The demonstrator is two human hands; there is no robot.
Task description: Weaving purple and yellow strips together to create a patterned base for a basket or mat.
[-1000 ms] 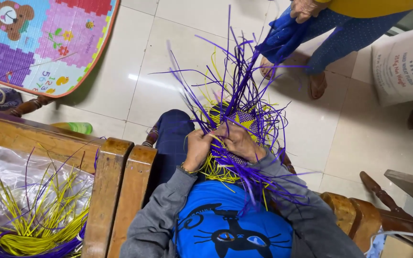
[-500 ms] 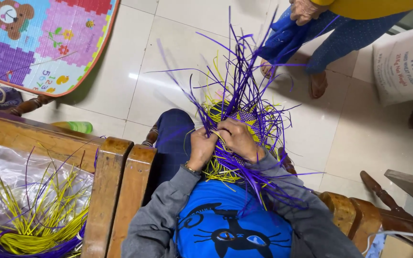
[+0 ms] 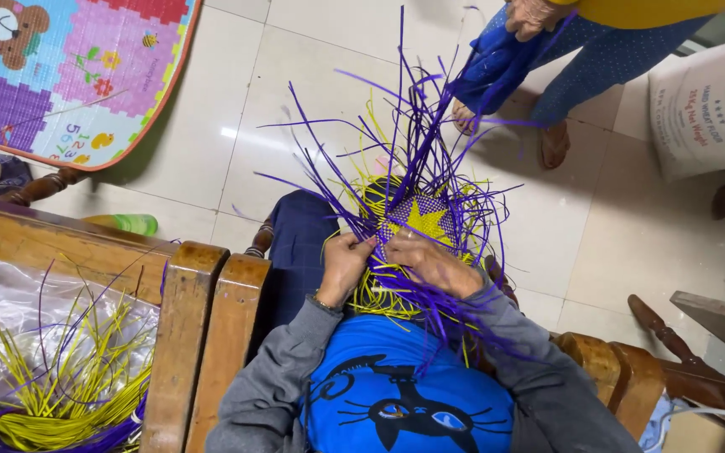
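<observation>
On the lap: a half-woven basket piece of purple and yellow plastic strips [image 3: 417,222] rested over the person's knees, between both hands, with a yellow star pattern at its woven centre.
Loose ends: long purple strands [image 3: 400,101] fanned upward and outward from the weave, while yellow loops curled round its lower edge.
Left hand: the left hand [image 3: 344,267] was curled closed, fingertips pinching strips at the left edge of the woven piece.
Right hand: the right hand [image 3: 431,264] lay over the lower right of the weave, fingers bent and pressing down on purple strips; whether it pinched any single strip could not be told.
Clothing: grey sleeves and a blue shirt with a black cat face [image 3: 396,403] filled the lower middle.
Seat: wooden armrests [image 3: 207,327] stood just beside the left elbow.
Spare material: a clear plastic bag of yellow and purple strips [image 3: 52,369] lay at lower left.
Floor: pale tiles [image 3: 312,75], with a colourful foam play mat [image 3: 69,75] at upper left.
Other person: someone in blue dotted trousers [image 3: 597,63] stood at upper right, near a white printed sack [image 3: 706,109].
</observation>
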